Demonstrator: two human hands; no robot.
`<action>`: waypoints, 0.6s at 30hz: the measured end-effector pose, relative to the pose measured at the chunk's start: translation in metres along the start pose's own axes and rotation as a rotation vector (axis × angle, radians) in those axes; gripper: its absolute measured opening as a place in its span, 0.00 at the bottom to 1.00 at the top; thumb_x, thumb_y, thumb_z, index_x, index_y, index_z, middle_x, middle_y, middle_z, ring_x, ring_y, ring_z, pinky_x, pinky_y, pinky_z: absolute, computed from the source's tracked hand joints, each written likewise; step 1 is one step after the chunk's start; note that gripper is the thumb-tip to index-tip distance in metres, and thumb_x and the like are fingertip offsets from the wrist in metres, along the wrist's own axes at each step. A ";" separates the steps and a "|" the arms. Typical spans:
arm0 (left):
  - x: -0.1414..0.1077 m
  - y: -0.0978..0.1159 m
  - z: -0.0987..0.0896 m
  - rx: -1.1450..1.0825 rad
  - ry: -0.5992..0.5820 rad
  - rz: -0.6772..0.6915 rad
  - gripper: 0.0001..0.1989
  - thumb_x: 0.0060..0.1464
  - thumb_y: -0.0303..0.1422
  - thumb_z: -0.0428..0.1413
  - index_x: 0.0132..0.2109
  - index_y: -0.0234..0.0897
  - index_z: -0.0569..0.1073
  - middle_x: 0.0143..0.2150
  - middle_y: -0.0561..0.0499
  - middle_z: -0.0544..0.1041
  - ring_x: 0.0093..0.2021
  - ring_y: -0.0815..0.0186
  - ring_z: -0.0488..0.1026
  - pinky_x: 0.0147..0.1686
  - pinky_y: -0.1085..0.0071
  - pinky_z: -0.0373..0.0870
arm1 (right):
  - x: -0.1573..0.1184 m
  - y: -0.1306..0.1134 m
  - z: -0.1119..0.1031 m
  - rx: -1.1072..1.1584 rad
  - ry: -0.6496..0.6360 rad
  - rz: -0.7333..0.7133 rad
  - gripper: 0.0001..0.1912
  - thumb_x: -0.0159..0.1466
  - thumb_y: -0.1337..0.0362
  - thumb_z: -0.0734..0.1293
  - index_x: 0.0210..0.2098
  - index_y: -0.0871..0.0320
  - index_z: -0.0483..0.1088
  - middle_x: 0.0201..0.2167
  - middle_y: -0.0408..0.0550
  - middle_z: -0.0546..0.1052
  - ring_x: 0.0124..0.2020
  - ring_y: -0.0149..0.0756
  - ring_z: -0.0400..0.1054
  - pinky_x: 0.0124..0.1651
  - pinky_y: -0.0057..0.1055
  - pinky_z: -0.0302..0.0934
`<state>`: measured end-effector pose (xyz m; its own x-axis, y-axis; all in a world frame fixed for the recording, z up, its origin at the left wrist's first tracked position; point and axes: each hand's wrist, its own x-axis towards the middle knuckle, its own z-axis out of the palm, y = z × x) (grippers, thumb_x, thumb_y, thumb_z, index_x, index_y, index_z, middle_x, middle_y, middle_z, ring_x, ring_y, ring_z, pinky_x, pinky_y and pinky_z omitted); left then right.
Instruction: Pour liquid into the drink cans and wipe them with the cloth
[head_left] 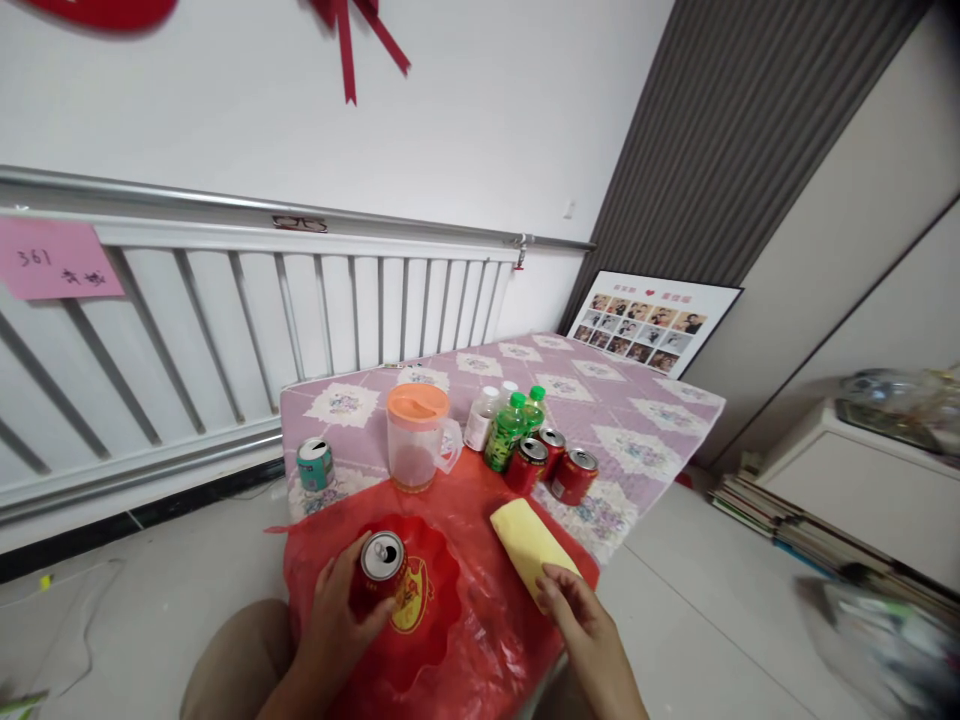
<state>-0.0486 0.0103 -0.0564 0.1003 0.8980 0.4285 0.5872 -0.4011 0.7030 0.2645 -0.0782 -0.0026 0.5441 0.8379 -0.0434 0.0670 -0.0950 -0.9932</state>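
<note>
My left hand (337, 615) is wrapped round a red drink can (381, 565) with its top opened. The can is held upright over the left part of a red scalloped tray (444, 620). A yellow emblem shows on the tray's bottom. Whether the can touches the tray I cannot tell. On the right, my right hand (577, 620) pinches the near end of a folded yellow cloth (525, 540), which lies on a red plastic sheet (472, 520). Beyond both hands stands a clear pitcher (410, 455) with an orange lid.
Several bottles, including a green-capped one (504, 435), stand right of the pitcher beside red cans (575, 478). A teal can (315, 465) is at the left. A floral cloth (630, 440) covers the table. Behind runs a white radiator (360, 300); a photo board (652, 320) leans at the back.
</note>
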 end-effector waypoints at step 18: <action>0.002 -0.002 -0.002 -0.094 0.021 -0.084 0.33 0.45 0.43 0.63 0.58 0.35 0.70 0.57 0.39 0.78 0.58 0.44 0.75 0.59 0.44 0.70 | 0.089 -0.020 -0.028 -0.629 -0.160 -0.168 0.27 0.54 0.48 0.67 0.46 0.60 0.77 0.45 0.60 0.82 0.46 0.54 0.75 0.51 0.45 0.64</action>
<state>-0.0514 0.0128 -0.0553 0.0369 0.9256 0.3766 0.5145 -0.3406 0.7869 0.3349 -0.0172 0.0168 0.3568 0.9332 0.0425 0.6412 -0.2115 -0.7377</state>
